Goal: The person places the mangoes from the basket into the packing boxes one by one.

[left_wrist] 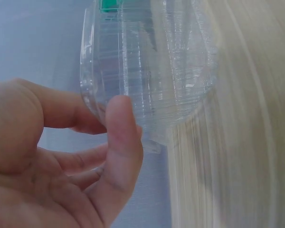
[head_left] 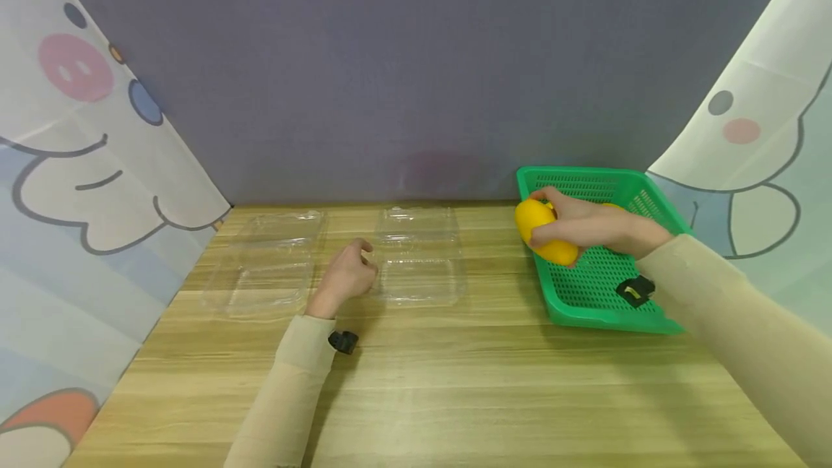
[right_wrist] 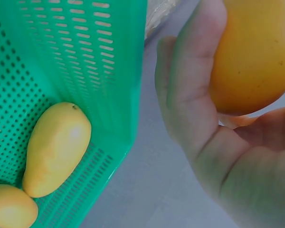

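My right hand (head_left: 588,224) grips a yellow mango (head_left: 534,217) above the left rim of a green plastic basket (head_left: 611,319). In the right wrist view the fingers wrap round this held mango (right_wrist: 254,61). Inside the basket, one mango (right_wrist: 57,149) lies beside another yellow fruit (right_wrist: 12,207), partly cut off by the frame. At the left edge of a clear plastic container (head_left: 419,282) is my left hand (head_left: 347,273). Seen from the left wrist, its thumb and forefinger pinch the rim of that clear container (left_wrist: 156,61); the exact contact is partly hidden.
A second clear container (head_left: 273,280) sits to the left on the wooden table (head_left: 442,388). Behind the table rises a grey partition (head_left: 416,78). Cartoon-printed sheets (head_left: 130,165) hang at both sides.
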Action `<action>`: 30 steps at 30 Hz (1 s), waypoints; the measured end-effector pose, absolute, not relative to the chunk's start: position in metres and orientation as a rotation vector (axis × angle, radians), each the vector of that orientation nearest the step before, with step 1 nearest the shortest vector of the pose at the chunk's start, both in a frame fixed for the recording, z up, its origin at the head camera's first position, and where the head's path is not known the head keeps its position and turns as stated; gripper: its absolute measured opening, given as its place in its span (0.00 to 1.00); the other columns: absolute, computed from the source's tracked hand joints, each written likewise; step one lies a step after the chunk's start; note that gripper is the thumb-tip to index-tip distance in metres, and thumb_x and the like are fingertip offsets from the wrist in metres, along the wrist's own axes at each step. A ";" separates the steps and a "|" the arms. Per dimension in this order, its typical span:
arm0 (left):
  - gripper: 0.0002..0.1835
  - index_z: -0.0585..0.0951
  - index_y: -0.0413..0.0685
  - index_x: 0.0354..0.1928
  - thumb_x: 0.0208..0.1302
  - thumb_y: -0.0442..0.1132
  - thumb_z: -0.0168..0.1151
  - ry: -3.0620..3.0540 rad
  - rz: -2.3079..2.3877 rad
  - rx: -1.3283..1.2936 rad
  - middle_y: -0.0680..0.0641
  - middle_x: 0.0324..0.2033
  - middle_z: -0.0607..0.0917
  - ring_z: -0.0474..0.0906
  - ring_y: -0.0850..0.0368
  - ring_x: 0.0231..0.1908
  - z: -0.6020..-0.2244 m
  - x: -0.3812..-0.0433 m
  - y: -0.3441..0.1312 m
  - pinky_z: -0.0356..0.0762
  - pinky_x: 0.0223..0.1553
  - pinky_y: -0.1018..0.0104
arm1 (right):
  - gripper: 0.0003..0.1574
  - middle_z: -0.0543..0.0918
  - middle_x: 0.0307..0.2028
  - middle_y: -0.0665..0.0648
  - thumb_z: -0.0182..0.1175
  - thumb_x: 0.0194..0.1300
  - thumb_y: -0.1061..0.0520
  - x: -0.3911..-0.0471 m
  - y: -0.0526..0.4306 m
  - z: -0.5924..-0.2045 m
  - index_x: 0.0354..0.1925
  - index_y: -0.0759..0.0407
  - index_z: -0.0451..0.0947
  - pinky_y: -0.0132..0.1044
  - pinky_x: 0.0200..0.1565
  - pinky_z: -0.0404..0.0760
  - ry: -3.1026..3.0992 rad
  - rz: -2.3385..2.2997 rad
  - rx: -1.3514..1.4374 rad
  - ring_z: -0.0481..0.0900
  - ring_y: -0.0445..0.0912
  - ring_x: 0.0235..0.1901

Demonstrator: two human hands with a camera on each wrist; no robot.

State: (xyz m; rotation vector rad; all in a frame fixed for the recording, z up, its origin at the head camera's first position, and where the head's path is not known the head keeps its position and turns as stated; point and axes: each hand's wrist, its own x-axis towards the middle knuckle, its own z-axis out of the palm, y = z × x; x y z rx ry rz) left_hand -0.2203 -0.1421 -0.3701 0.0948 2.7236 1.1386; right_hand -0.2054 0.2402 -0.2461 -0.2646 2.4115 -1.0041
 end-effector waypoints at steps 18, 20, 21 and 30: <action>0.26 0.66 0.36 0.70 0.72 0.32 0.54 2.663 1.190 0.109 0.37 0.47 0.79 0.83 0.53 0.25 -0.370 -0.224 -0.139 0.82 0.36 0.58 | 0.51 0.75 0.48 0.66 0.62 0.63 0.49 -0.203 0.208 -0.245 0.75 0.52 0.45 0.46 0.33 0.83 2.471 -1.008 -0.288 0.79 0.55 0.36; 0.26 0.66 0.36 0.70 0.72 0.32 0.54 2.656 1.198 0.102 0.37 0.46 0.79 0.83 0.53 0.25 -0.370 -0.224 -0.139 0.82 0.34 0.59 | 0.52 0.75 0.49 0.66 0.63 0.63 0.49 -0.202 0.204 -0.246 0.75 0.52 0.45 0.46 0.32 0.83 2.471 -1.017 -0.287 0.79 0.55 0.36; 0.26 0.66 0.37 0.70 0.72 0.32 0.55 2.652 1.203 0.096 0.38 0.46 0.79 0.83 0.53 0.25 -0.370 -0.224 -0.138 0.82 0.34 0.60 | 0.52 0.75 0.49 0.66 0.63 0.63 0.49 -0.201 0.201 -0.246 0.75 0.52 0.45 0.46 0.32 0.83 2.468 -1.024 -0.287 0.79 0.55 0.36; 0.26 0.67 0.36 0.69 0.70 0.30 0.56 2.643 1.233 0.100 0.38 0.42 0.79 0.83 0.52 0.24 -0.371 -0.224 -0.137 0.83 0.31 0.60 | 0.53 0.73 0.52 0.66 0.63 0.63 0.49 -0.198 0.183 -0.249 0.76 0.52 0.44 0.45 0.33 0.81 2.440 -1.074 -0.304 0.78 0.56 0.40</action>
